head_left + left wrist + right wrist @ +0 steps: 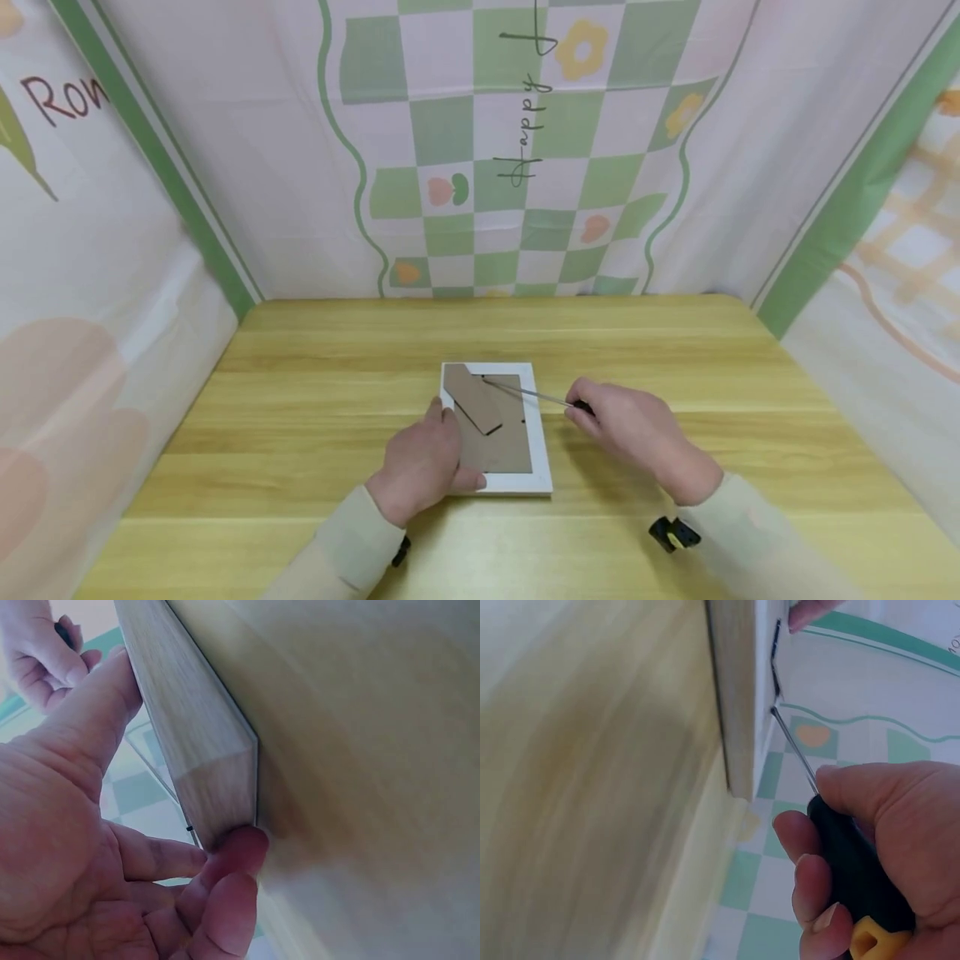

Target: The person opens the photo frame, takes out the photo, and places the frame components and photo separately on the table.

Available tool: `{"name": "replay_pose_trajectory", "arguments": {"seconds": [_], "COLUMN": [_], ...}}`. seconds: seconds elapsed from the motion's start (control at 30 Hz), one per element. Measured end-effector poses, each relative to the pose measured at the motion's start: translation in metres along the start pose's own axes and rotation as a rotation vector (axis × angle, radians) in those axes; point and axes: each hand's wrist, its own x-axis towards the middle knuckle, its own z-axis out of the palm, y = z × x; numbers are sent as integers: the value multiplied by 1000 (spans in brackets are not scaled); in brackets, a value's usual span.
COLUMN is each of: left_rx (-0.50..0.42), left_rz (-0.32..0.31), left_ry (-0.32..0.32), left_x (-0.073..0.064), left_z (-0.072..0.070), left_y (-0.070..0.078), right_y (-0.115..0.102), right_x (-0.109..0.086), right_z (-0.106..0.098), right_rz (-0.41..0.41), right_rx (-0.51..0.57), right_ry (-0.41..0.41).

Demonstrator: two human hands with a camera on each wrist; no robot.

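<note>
A white picture frame lies face down on the table, its brown backing board upward. On that board a brown easel stand lies slanted at the upper left. My left hand holds the frame by its left side and near-left corner, thumb and fingers about the edge in the left wrist view. My right hand grips a screwdriver with a black and yellow handle. In the head view its thin metal shaft reaches left across the frame's right rim, the tip at the board's top edge near a small dark tab.
The wooden table extends around the frame on all sides. Behind it hangs a printed cloth with green checks, and more cloth closes off the left and right. A black strap device sits at the right wrist.
</note>
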Motion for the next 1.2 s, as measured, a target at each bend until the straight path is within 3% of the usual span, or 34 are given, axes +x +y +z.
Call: {"name": "replay_pose_trajectory", "arguments": {"seconds": [0.73, 0.97, 1.2], "left_rx": [87, 100, 104], "left_rz": [52, 70, 69], "left_ry": [6, 32, 31], "left_x": [2, 1, 1], "left_z": [3, 5, 4], "left_y": [-2, -3, -3], "right_y": [1, 8, 22], "right_x": [-2, 5, 23], "right_z": [21, 14, -6], "right_rz": [-54, -5, -3], "right_rx": [-46, -27, 29], "right_ry": [39, 4, -97]}}
